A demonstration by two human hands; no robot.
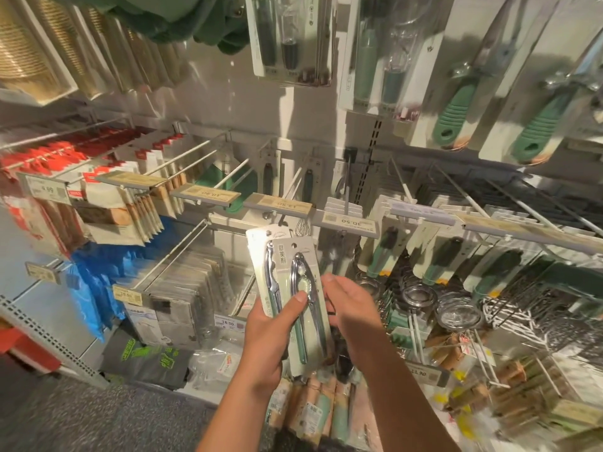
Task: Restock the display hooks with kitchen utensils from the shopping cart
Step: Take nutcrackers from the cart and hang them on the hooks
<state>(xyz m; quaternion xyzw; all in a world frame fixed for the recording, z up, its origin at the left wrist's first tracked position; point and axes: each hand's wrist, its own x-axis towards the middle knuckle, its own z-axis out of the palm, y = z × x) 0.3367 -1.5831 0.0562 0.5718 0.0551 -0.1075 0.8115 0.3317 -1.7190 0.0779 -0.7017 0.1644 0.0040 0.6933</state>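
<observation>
Two carded metal nutcrackers (301, 288) with pale green handles are held upright, fanned one over the other, in front of the display wall. My left hand (269, 334) grips the lower part of both cards, thumb across the front one. My right hand (347, 308) holds the right edge of the front card, fingers curled behind it. Just above the cards run white display hooks (238, 172) with price tags (277, 202), several of them nearly bare. The shopping cart is out of view.
Carded green-handled utensils (456, 102) hang on the upper right. Strainers and whisks (456, 308) crowd the lower right hooks. Red and white packets (98, 177) fill hooks on the left, blue bags (94, 288) below them. More packaged goods (310, 412) lie beneath my hands.
</observation>
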